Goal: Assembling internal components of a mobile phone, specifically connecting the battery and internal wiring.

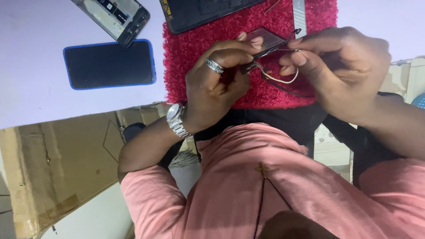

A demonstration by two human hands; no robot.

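Pinching small dark rectangular phone part [264, 43] between thumb and curled fingers, left hand [219, 79], silver ring on one finger, steel watch at wrist. Right hand [338, 66] fingertips pressed together on thin white and dark wires [283, 81] trailing from part, just below fingers. Beneath both hands: fuzzy red mat [195, 40]. Well left of fingers: blue-cased black smartphone [109, 64], opened phone frame [117, 17]. Above fingers: dark opened device [199, 12].
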